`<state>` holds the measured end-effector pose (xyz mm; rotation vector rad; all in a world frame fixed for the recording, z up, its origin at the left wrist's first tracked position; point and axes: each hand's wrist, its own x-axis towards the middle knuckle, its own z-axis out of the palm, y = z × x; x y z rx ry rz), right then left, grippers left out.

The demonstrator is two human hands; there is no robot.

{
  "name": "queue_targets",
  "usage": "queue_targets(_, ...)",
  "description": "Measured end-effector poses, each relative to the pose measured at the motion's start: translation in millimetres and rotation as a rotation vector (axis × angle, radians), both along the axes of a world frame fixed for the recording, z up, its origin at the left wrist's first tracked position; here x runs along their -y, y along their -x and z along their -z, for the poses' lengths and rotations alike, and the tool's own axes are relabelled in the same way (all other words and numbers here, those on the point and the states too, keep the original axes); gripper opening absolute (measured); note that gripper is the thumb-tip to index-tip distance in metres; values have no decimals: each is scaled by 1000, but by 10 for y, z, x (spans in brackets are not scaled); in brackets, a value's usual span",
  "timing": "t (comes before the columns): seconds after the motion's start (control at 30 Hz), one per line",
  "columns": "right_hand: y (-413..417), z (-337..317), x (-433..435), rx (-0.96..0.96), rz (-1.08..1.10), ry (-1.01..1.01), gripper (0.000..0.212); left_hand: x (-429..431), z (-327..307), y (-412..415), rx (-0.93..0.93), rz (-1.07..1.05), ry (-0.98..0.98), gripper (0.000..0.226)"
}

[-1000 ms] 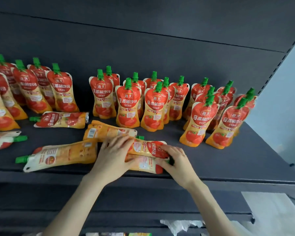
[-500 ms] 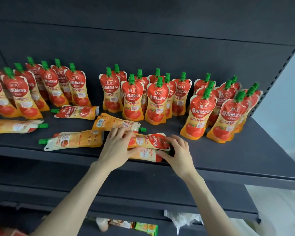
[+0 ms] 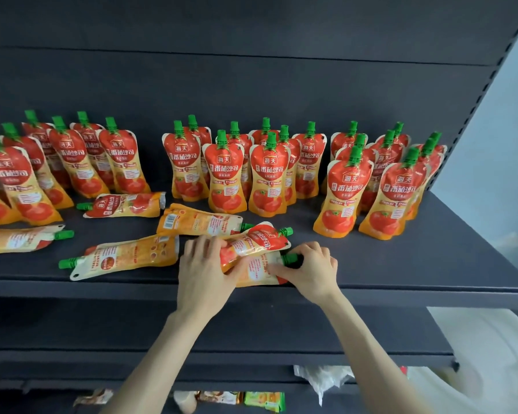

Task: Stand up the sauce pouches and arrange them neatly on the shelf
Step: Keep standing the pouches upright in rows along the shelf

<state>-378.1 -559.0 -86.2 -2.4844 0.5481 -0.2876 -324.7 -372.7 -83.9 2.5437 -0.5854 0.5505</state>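
Gripping the top pouch (image 3: 257,240) at lower centre, left hand (image 3: 205,267) is curling round it; right hand (image 3: 310,270) is pinching the green cap (image 3: 288,258) of the bottom pouch (image 3: 257,274). Both are sitting at the shelf (image 3: 401,264) edge, so a slipping pull is probably risking a drop.

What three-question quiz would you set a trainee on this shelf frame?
1. True or false: the left hand holds nothing.
2. The right hand grips the lower pouch near its: A bottom edge, B green cap, C barcode.
3. How many pouches lie flat on the shelf, touched by neither hand?

Key: 1 false, it grips the upper pouch. 2 B. 3 four flat pouches.
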Motion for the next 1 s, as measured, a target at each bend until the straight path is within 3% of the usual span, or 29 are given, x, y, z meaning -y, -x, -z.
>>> queue_targets(0.1, 20, -37, 59, 14, -18, -137, 45, 13, 45, 0, -44, 31, 72, 51)
queue_targets(0.23, 103, -5, 44, 142, -32, -463, 35, -17, -73, -41, -236, 96, 178, 45)
queue_targets(0.4, 205, -80, -20, 389, 21, -695, 30, -51, -368, -158, -584, 136, 171, 84)
queue_targets(0.47, 226, -187, -35, 483, 14, -777, 30, -63, -408, -220, -687, 220, 182, 78)
queue_targets(0.57, 227, -403, 28, 580, -9, -688, 28, -37, -410, -165, -709, 302, 364, 55)
queue_targets(0.77, 173, -833, 251, 710, -42, -427, 30, 197, -455, -138, -580, 367, 673, 40)
queue_targets(0.9, 109, -949, 397, 717, -18, -188, 31, 498, -435, -163, -587, 374, 836, 44)
queue_targets(1.0, 100, -904, 468, 693, -8, -101, 27, 686, -306, -154, -561, 348, 844, 46)
